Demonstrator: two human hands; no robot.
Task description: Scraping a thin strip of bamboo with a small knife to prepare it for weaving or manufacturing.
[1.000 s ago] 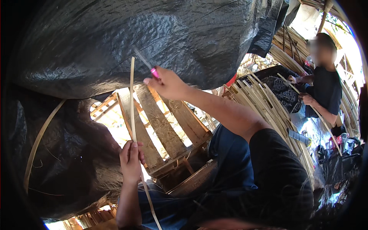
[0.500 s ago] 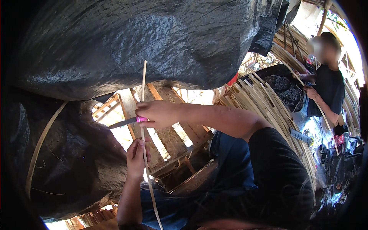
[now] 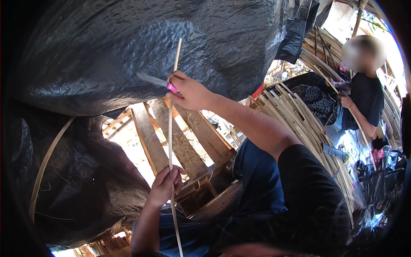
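A long, thin pale wooden strip (image 3: 170,137) runs up and down in front of me, its top end against the dark sheet and its lower end passing my lap. My left hand (image 3: 166,185) is closed around it low down, thumb pressed on the strip. Higher up, my right hand (image 3: 185,91) grips a knife (image 3: 153,79) with a pink band at its handle. The blade points left, blurred by motion. The strip passes beneath my right hand's fingers; whether the blade touches it I cannot tell.
A black plastic sheet (image 3: 141,51) hangs across the far side. Below my hands is a slatted wooden pallet (image 3: 188,145) with thin shavings. At right lies a stack of wooden strips (image 3: 295,115); beyond it another person (image 3: 364,94) holds a long strip. A curved strip (image 3: 47,158) lies left.
My right hand with the knife has moved up and away along the strip. My left hand has shifted slightly right and nearer to me, and the strip has shifted right.
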